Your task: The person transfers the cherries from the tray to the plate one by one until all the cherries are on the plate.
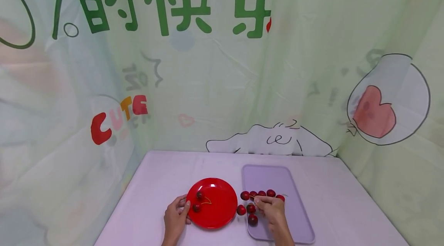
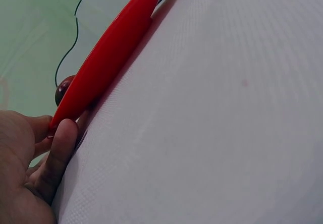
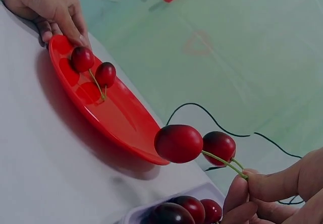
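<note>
Just right of the red plate (image 1: 218, 207), your right grip (image 1: 272, 209) pinches a cherry pair (image 3: 192, 144), likely light and slick, best held by its stems (image 3: 222, 161); your left grip (image 1: 175, 215) pinches the plate.

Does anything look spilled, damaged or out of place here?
No, nothing stands out. Two cherries lie on the red plate, more cherries on the lilac tray. The cherry pair between them might look dropped in the head view, but the right hand's grip pinches its stems. I see no damage.
</note>
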### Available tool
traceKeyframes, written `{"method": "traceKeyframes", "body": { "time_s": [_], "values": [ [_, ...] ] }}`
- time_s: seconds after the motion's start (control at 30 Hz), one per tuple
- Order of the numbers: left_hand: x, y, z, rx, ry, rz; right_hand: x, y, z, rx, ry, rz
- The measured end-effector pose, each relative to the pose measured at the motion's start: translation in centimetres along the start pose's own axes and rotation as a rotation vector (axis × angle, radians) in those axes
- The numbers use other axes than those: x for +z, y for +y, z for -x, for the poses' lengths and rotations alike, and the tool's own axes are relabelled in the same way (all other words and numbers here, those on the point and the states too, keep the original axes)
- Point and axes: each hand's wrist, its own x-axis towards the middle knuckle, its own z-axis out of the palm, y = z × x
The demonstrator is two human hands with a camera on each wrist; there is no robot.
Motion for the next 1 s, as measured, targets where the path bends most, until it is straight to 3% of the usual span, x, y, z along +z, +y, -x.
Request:
{"method": "traceKeyframes", "body": {
  "time_s": [0.87, 1.0],
  "values": [
    [0.0, 0.2, 0.1, -0.021, 0.009, -0.007, 3.5, 0.1, 0.4, 0.032, -0.052, 0.035],
    [0.0, 0.2, 0.1, -0.019, 0.004, -0.008, 3.9, 0.4, 0.3, 0.001, -0.067, 0.029]
  ]
}}
